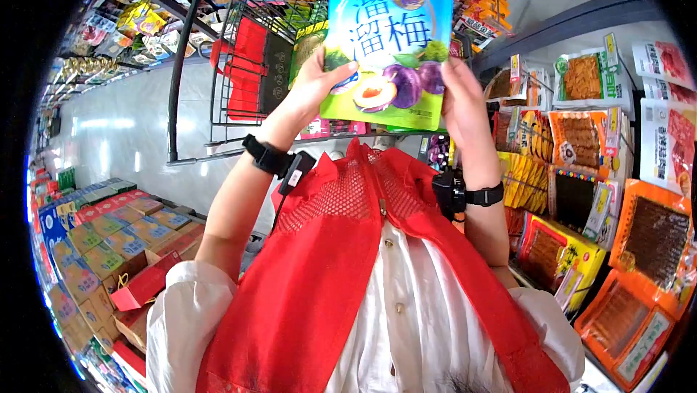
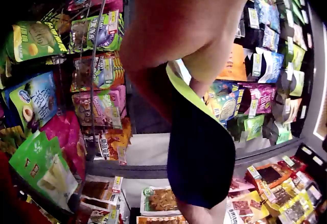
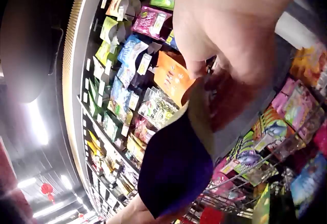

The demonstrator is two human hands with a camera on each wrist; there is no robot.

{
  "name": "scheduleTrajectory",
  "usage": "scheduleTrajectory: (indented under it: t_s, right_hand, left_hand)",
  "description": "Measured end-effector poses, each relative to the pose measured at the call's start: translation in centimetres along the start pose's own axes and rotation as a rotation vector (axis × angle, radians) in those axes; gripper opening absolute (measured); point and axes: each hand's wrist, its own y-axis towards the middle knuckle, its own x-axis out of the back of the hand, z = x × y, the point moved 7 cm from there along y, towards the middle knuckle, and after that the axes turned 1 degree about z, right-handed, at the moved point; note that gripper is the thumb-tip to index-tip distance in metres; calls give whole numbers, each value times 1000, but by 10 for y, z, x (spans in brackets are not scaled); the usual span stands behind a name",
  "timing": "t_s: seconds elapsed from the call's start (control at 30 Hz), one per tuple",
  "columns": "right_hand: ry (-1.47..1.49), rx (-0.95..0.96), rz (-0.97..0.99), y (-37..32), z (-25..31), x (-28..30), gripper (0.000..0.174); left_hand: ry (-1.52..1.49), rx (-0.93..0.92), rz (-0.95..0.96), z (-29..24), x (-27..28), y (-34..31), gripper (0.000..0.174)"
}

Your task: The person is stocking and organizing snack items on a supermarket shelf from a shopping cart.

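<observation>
A blue and green pouch of plum snacks (image 1: 388, 37), printed with purple plums and large Chinese characters, is held up in front of the chest. My left hand (image 1: 314, 91) grips its lower left edge, the thumb lying across the front. On the opposite edge, my right hand (image 1: 465, 95) holds it with the fingers mostly behind. In the left wrist view, the pouch (image 2: 202, 152) appears dark and edge-on below the left hand (image 2: 189, 25). The right wrist view likewise has the shaded pouch (image 3: 176, 163) hanging from the pinching right hand (image 3: 230, 40).
A wire shopping cart (image 1: 218, 66) with a red item (image 1: 247, 66) inside stands ahead on the left. Packed snacks (image 1: 581, 139) hang and lie along the right. Stacked cartons (image 1: 109, 248) sit at the lower left, beside the shiny floor (image 1: 123, 124).
</observation>
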Motion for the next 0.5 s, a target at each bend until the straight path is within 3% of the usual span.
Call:
scheduleTrajectory:
  t_s: [0.03,0.13,0.2,0.3,0.5]
  right_hand:
    - [-132,-7,27,-8,-24,-11,22]
    - [-150,-84,64,-24,-53,-35,22]
    - [-99,-78,71,-31,-52,-41,22]
    - [-168,-31,104,-46,-52,-58,21]
    - [-248,28,95,-63,-51,-74,21]
  left_hand:
    - [44,-29,-33,-4,13,-17,34]
    - [67,-28,33,-16,17,-48,34]
    - [74,-37,3,-18,24,-57,31]
    - [54,58,113,-17,33,-79,26]
    - [45,107,170,-20,44,-89,28]
